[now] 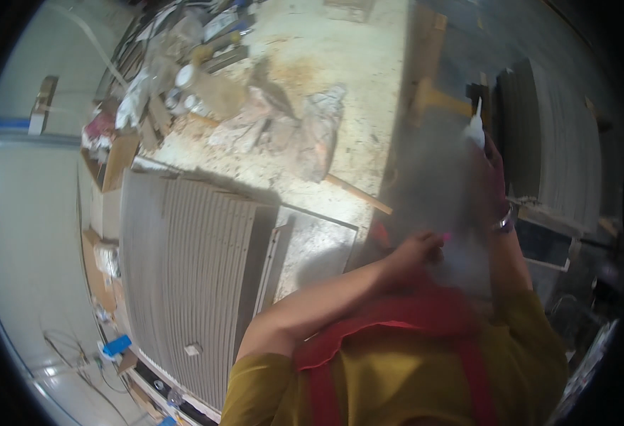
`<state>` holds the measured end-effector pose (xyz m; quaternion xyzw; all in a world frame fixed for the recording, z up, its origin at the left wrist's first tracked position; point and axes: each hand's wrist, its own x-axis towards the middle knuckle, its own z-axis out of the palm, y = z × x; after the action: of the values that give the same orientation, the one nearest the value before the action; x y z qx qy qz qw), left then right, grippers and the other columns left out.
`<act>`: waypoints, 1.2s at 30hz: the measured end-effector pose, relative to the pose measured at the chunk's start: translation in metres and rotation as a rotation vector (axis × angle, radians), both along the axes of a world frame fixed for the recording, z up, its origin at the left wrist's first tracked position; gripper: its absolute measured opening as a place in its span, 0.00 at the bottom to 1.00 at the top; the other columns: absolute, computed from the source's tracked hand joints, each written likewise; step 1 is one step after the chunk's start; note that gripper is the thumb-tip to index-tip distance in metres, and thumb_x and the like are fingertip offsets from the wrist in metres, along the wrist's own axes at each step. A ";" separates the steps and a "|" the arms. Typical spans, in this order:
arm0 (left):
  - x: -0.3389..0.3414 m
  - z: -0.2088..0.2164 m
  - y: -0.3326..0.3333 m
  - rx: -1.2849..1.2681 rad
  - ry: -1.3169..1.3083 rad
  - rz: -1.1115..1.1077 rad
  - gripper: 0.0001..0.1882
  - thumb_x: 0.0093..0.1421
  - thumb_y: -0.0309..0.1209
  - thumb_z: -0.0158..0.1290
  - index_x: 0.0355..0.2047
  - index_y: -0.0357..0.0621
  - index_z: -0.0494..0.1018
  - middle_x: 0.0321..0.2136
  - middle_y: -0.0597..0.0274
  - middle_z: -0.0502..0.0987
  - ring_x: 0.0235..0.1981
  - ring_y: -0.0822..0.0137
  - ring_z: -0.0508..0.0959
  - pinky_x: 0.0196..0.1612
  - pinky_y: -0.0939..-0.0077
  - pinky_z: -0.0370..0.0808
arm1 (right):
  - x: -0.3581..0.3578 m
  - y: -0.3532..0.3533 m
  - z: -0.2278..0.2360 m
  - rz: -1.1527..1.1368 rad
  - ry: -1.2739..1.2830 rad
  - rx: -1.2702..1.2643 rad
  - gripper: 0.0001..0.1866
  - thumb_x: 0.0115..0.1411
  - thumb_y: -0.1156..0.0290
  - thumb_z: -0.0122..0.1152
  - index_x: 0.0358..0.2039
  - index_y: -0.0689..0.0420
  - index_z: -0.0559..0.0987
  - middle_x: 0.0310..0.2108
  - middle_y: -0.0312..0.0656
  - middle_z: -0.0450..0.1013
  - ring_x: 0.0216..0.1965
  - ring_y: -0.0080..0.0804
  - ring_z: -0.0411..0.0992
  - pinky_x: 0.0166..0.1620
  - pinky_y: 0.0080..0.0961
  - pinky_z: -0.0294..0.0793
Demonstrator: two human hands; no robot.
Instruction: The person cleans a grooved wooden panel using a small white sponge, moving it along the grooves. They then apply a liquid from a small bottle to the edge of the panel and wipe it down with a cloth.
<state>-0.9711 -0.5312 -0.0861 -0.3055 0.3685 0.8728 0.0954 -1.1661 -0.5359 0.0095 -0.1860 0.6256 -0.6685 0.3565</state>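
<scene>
My right hand (pixel 494 177), with a metal watch on its wrist, is wrapped round a white bottle (pixel 476 132) with a thin pointed nozzle that points away from me. In front of my chest my left hand (pixel 420 250) is closed, the fingers bent together. A small bright pink thing (pixel 446 238) shows at its fingertips, too blurred to name more exactly. A grey haze lies over the space between my hands and hides part of the bottle and of the right fingers.
A stack of grey panels (pixel 191 248) stands on the pale worktable (pixel 369 85) at the left. A crumpled cloth (pixel 291 128), a wooden stick (pixel 358 193) and a heap of scraps (pixel 184 64) lie beyond. More stacked panels (pixel 567 135) stand at the right.
</scene>
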 end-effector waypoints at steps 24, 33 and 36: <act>-0.002 0.060 -0.054 -0.357 0.273 0.384 0.26 0.72 0.47 0.40 0.64 0.46 0.61 0.53 0.65 0.71 0.52 0.74 0.69 0.49 0.79 0.68 | 0.031 0.043 -0.003 0.309 0.124 -0.005 0.19 0.65 0.69 0.54 0.54 0.63 0.71 0.42 0.38 0.73 0.41 0.25 0.72 0.46 0.23 0.72; 0.179 0.148 -0.049 -1.068 0.005 0.947 0.16 0.65 0.27 0.51 0.52 0.39 0.72 0.62 0.54 0.65 0.60 0.64 0.66 0.60 0.69 0.65 | 0.205 -0.062 0.070 1.326 0.367 -0.217 0.22 0.62 0.64 0.59 0.54 0.60 0.73 0.45 0.43 0.76 0.46 0.32 0.74 0.50 0.29 0.72; 0.243 0.174 -0.029 -1.019 -0.013 1.219 0.12 0.67 0.27 0.48 0.50 0.40 0.71 0.55 0.53 0.72 0.51 0.64 0.75 0.54 0.68 0.72 | 0.249 -0.078 0.071 1.581 0.561 -0.206 0.20 0.63 0.59 0.58 0.50 0.58 0.75 0.44 0.48 0.77 0.44 0.41 0.76 0.47 0.32 0.74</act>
<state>-0.7286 -0.5601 0.0876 -0.4644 0.4897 0.4934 -0.5487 -0.9168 -0.6138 0.0802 -0.7598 0.3126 -0.2049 0.5321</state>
